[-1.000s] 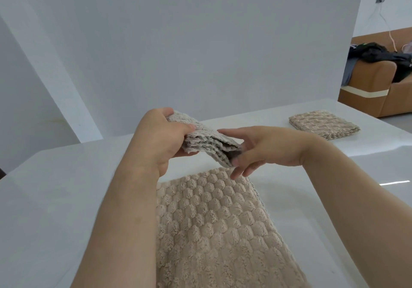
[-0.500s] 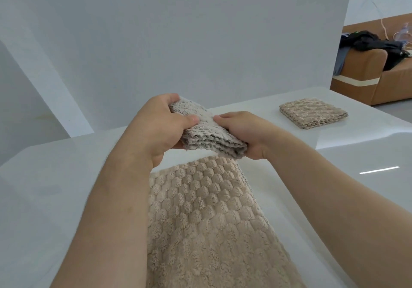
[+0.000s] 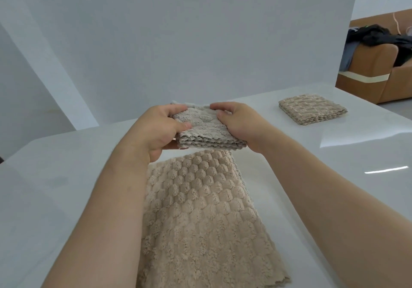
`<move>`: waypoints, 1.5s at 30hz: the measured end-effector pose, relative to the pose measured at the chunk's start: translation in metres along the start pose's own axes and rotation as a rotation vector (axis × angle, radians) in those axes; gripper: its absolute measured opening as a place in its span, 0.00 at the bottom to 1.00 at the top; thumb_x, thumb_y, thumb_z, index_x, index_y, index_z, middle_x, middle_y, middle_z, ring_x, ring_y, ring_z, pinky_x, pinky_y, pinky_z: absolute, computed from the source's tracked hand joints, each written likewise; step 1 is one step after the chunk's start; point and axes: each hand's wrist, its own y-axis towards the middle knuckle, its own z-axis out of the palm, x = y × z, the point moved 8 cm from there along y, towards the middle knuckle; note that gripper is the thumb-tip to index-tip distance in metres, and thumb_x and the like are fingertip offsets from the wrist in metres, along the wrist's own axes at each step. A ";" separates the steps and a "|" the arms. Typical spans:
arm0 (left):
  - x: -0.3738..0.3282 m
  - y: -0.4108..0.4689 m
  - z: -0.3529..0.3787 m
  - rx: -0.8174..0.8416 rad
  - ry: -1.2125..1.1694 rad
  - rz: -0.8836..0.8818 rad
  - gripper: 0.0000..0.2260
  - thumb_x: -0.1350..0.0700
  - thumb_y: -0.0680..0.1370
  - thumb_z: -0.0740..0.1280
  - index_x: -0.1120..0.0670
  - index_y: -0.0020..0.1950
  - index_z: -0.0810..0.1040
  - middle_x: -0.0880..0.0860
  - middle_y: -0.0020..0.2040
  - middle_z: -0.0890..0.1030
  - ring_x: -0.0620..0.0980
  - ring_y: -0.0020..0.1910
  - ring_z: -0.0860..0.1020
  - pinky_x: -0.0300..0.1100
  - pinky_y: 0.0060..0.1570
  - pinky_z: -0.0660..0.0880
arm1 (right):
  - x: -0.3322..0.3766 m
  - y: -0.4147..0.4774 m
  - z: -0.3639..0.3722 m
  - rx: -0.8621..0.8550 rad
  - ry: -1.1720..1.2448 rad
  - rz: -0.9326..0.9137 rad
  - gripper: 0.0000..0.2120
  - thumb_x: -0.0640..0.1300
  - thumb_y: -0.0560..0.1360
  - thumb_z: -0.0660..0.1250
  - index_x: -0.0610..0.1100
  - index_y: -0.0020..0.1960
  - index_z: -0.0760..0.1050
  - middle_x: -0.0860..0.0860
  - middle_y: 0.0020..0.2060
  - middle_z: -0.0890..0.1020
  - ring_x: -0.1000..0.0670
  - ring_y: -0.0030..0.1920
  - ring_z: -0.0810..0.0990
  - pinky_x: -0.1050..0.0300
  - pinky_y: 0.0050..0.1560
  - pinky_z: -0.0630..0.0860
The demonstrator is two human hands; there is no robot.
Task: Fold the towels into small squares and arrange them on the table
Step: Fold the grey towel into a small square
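A folded beige towel (image 3: 206,129) hangs in the air above the white table (image 3: 66,176), its layered edge turned toward me. My left hand (image 3: 159,131) grips its left side, thumb on top. My right hand (image 3: 239,124) grips its right side with curled fingers. Below them a second beige towel (image 3: 200,216) with a bubble texture lies spread flat on the table, reaching toward me. A third towel (image 3: 312,108), folded into a small square, sits on the table at the far right.
A white wall panel (image 3: 200,42) rises behind the table. Beyond the table's right edge stands a brown sofa (image 3: 376,75) with dark clothes piled on it. A glare streak lies on the table at the right.
My right hand went from open beside the folded towel to gripping its right side. The towel has turned flatter and squarer between both hands, and the view shifted slightly left.
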 end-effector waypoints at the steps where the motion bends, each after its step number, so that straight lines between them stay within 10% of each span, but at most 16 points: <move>1: 0.002 0.002 -0.002 0.001 -0.002 -0.014 0.22 0.68 0.79 0.68 0.51 0.70 0.77 0.52 0.49 0.79 0.49 0.38 0.80 0.39 0.28 0.78 | -0.001 0.000 0.003 -0.003 -0.017 0.000 0.17 0.45 0.85 0.59 0.52 0.71 0.76 0.53 0.61 0.81 0.48 0.57 0.82 0.65 0.55 0.78; 7: 0.022 0.034 -0.013 -0.008 0.077 -0.054 0.22 0.68 0.81 0.61 0.50 0.72 0.74 0.52 0.58 0.81 0.51 0.41 0.82 0.39 0.27 0.77 | 0.009 0.024 0.030 0.010 -0.303 -0.054 0.22 0.43 0.86 0.54 0.46 0.79 0.64 0.46 0.72 0.74 0.43 0.67 0.76 0.57 0.60 0.73; 19: 0.078 0.131 -0.046 0.036 0.391 0.019 0.27 0.69 0.82 0.63 0.52 0.79 0.65 0.53 0.65 0.74 0.50 0.43 0.78 0.39 0.32 0.75 | -0.027 0.132 0.120 0.191 -0.859 -0.029 0.18 0.35 0.78 0.57 0.41 0.66 0.70 0.43 0.59 0.78 0.43 0.49 0.76 0.52 0.46 0.74; 25: 0.098 0.160 -0.053 0.051 0.585 0.022 0.26 0.70 0.80 0.63 0.56 0.78 0.67 0.55 0.73 0.73 0.54 0.67 0.75 0.45 0.64 0.74 | -0.037 0.152 0.141 0.170 -0.946 -0.044 0.17 0.34 0.78 0.58 0.41 0.66 0.72 0.44 0.62 0.74 0.43 0.59 0.76 0.48 0.58 0.78; 31: 0.100 0.177 -0.054 0.042 0.635 0.060 0.28 0.68 0.80 0.65 0.57 0.79 0.65 0.55 0.76 0.70 0.54 0.74 0.69 0.33 0.61 0.64 | -0.045 0.159 0.144 0.154 -0.957 0.006 0.18 0.35 0.76 0.60 0.44 0.65 0.74 0.42 0.62 0.74 0.43 0.50 0.76 0.50 0.49 0.76; 37: 0.107 0.190 -0.053 0.075 0.787 0.027 0.26 0.66 0.80 0.64 0.56 0.78 0.67 0.55 0.78 0.67 0.54 0.75 0.67 0.39 0.68 0.65 | -0.053 0.160 0.147 0.207 -1.051 0.072 0.22 0.35 0.78 0.59 0.43 0.71 0.68 0.41 0.68 0.69 0.40 0.64 0.75 0.46 0.56 0.76; 42: 0.098 0.190 -0.055 0.048 0.961 0.032 0.24 0.63 0.76 0.64 0.52 0.73 0.74 0.57 0.81 0.58 0.58 0.79 0.59 0.47 0.75 0.61 | -0.053 0.160 0.148 0.217 -1.181 0.023 0.31 0.35 0.75 0.58 0.45 0.78 0.62 0.46 0.82 0.46 0.36 0.76 0.56 0.40 0.68 0.65; 45: 0.091 0.186 -0.036 0.074 1.058 0.153 0.23 0.61 0.75 0.61 0.53 0.72 0.72 0.55 0.83 0.52 0.59 0.79 0.57 0.52 0.75 0.61 | -0.054 0.158 0.153 0.255 -1.216 -0.031 0.29 0.38 0.75 0.61 0.46 0.76 0.65 0.49 0.80 0.57 0.39 0.75 0.56 0.39 0.70 0.60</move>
